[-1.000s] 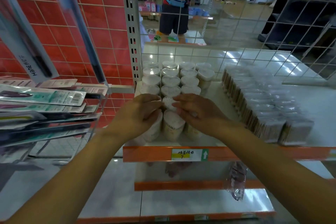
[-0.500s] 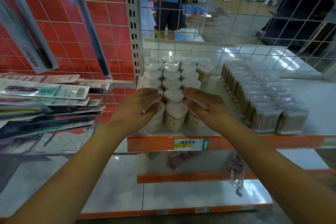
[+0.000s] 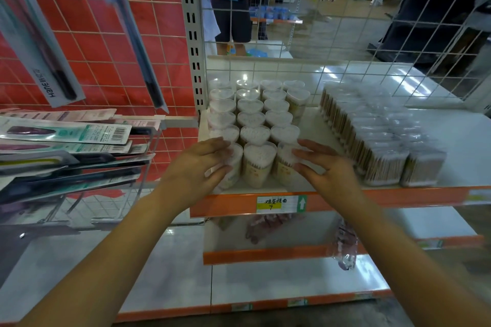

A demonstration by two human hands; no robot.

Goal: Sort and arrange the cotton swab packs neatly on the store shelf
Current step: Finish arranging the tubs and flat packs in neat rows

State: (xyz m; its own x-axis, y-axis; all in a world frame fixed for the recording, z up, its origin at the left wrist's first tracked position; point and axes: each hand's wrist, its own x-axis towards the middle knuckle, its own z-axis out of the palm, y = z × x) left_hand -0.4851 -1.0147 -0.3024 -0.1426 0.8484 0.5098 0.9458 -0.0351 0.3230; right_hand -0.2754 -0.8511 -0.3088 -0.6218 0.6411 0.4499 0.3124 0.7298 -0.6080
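You see clear glossy plastic on the heart-shaped swab packs [image 3: 259, 164]. Right of these packs, the shelf [image 3: 465, 141] looks smooth and glossy white; behind them stands a metal wire grid [image 3: 372, 34].

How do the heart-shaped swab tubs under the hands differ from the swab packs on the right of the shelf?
The heart-shaped tubs have heart-shaped lids with white swab tips showing; the rectangular packs are boxy, showing mostly tan sticks. The tubs stand in three loose columns, plus a few more at the back, beside the upright; the packs form tighter rows further right. The left hand and right hand touch only front tubs. Both kinds are clear and stand upright on one shelf.
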